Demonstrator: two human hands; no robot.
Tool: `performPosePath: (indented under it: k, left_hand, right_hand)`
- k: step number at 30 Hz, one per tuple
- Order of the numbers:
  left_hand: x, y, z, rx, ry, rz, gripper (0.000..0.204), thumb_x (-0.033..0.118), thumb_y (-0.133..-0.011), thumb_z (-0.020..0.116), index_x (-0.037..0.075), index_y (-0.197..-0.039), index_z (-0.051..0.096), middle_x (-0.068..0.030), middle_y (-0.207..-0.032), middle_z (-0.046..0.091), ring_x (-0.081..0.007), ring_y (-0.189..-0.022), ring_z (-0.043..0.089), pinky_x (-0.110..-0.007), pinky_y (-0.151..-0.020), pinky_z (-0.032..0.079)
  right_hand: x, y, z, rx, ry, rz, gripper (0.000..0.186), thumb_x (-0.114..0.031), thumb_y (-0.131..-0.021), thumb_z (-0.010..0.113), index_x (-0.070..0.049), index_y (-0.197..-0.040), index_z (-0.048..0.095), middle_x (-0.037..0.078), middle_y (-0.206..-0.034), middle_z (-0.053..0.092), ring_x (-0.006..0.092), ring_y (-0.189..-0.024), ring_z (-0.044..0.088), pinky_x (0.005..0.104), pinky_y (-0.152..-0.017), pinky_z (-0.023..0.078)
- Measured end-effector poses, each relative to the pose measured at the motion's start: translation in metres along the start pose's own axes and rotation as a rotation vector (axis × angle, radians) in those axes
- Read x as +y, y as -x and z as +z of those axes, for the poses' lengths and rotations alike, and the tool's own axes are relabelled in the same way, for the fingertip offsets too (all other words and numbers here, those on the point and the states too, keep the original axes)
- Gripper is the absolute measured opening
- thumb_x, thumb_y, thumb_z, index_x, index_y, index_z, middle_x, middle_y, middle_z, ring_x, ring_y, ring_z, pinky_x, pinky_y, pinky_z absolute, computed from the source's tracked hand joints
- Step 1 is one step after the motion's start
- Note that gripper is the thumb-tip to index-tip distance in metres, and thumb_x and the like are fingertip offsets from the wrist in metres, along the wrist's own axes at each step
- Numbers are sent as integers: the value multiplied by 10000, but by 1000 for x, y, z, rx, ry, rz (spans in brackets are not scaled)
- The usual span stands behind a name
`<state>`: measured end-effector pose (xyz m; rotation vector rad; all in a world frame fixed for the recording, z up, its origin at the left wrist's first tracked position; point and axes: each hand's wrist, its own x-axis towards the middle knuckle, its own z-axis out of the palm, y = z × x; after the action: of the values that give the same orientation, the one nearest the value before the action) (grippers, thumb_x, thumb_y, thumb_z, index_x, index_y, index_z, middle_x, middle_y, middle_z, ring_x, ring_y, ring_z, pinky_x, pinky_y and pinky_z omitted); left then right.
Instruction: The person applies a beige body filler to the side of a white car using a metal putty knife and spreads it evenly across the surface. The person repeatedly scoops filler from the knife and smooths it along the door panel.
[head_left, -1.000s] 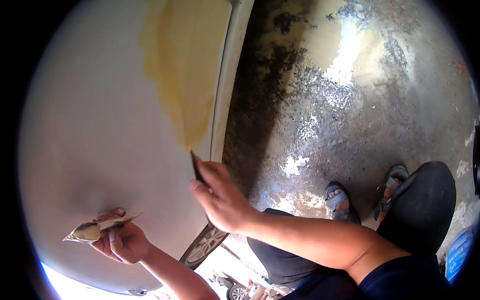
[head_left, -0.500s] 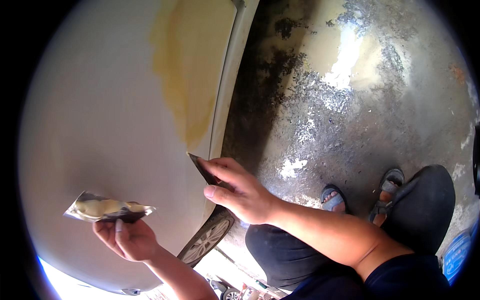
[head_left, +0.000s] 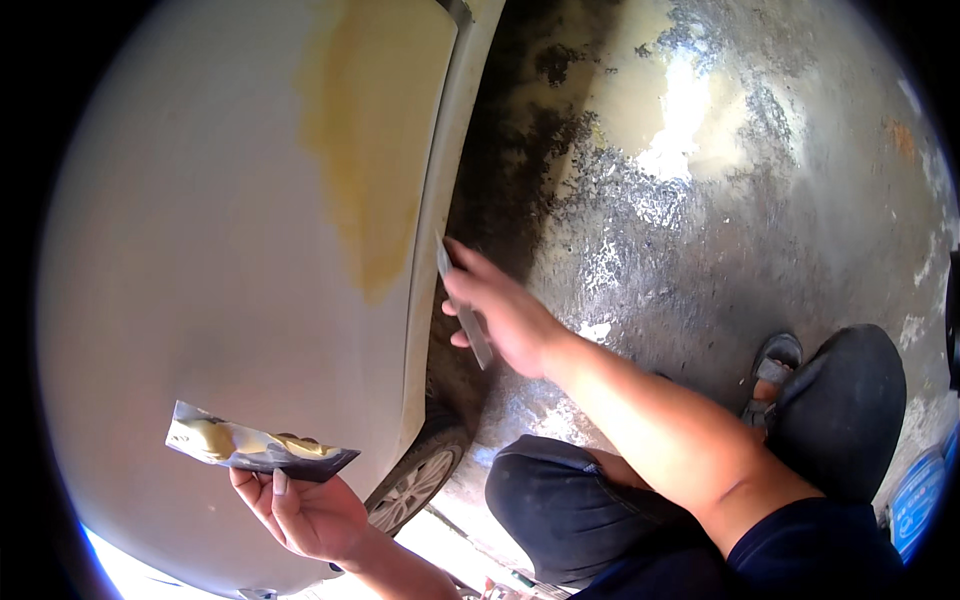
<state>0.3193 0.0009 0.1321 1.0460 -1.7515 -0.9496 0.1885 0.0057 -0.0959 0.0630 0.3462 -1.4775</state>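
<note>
My left hand (head_left: 300, 515) grips a flat, dark-edged plate (head_left: 265, 462) loaded with cream paste, in front of a white car panel (head_left: 200, 250). My right hand (head_left: 505, 310) is closed on a thin metal spreader (head_left: 466, 315), held upright near the panel's right-hand edge, slightly blurred. A long yellow patch of filler (head_left: 355, 160) covers the panel's upper right part, above and left of the spreader.
Stained grey concrete floor (head_left: 750, 230) lies right of the car. A car wheel (head_left: 410, 485) shows below the panel. My bent knees (head_left: 840, 410) and a sandalled foot (head_left: 775, 360) are at lower right, beside a blue container (head_left: 918, 500) at the rim.
My right hand with the spreader has moved up and rightward from the lower panel to its edge. My left hand with the plate has shifted right and slightly down.
</note>
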Motion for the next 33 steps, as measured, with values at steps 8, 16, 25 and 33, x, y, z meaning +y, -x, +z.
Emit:
performPosePath:
  k: [8,16,25,33]
  left_hand:
    - [-7,17,-24,-72,-16,-28,465,65,-874,443,-2,-1323,344,-176,-1204,473,-262,-1072,506,-407,-921,423]
    - [-3,26,-33,172,-57,15,541,75,-802,461,-20,-1321,337,-208,-1221,486,-284,-1023,538,-422,-884,445]
    - [1,22,-30,137,-79,-3,543,117,-822,490,-32,-1320,331,-208,-1107,535,-258,-926,547,-383,-832,434]
    - [5,24,-30,125,-64,-4,554,109,-835,481,-49,-1336,308,-231,-1131,511,-268,-920,552,-377,-794,459]
  right_hand:
    - [-43,-39,10,92,-213,198,432,-451,-915,575,-115,-1181,526,70,-1070,519,240,-968,509,438,-811,532]
    - [-13,-17,57,18,-41,37,602,-397,-937,558,-143,-1452,378,54,-1250,401,178,-994,470,360,-814,500]
    - [37,15,112,146,435,-352,605,-295,-978,495,71,-1421,304,239,-1332,344,360,-1236,423,374,-1038,375]
    - [5,-7,32,154,-127,240,541,-441,-921,516,-196,-1400,454,-8,-1158,506,161,-1013,473,393,-816,457]
